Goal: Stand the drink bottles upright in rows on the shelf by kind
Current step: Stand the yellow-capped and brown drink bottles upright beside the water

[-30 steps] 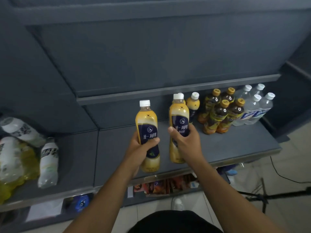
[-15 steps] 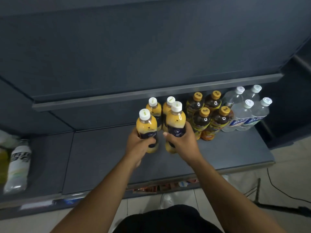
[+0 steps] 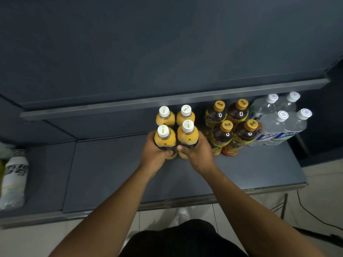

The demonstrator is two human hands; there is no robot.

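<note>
- Firmly, my left hand (image 3: 155, 155) was curled round the left yellow bottle (image 3: 165, 140), with the fingers wrapped about its dark label.
- My right hand (image 3: 195, 153) gripped the right yellow bottle (image 3: 187, 136) the same way, with the thumb laid across the near side of the label.
- Both bottles were upright, side by side and touching, low on the shelf (image 3: 111, 173); whether their bases rested on it I could not tell.
- Just behind them stood the two rear yellow bottles (image 3: 165, 117), white caps up, so the four made a square block.
- To the right, near but apart, four dark tea bottles (image 3: 222, 136) with gold caps stood in two pairs.
- Beyond those, four clear water bottles (image 3: 274, 125) with white caps stood close against them, toward the shelf's right end.
- Far to the left, a white bottle (image 3: 14, 179) lay on its side on the neighbouring panel.
- Above, the upper shelf lip (image 3: 111, 111) overhung the back row.
</note>
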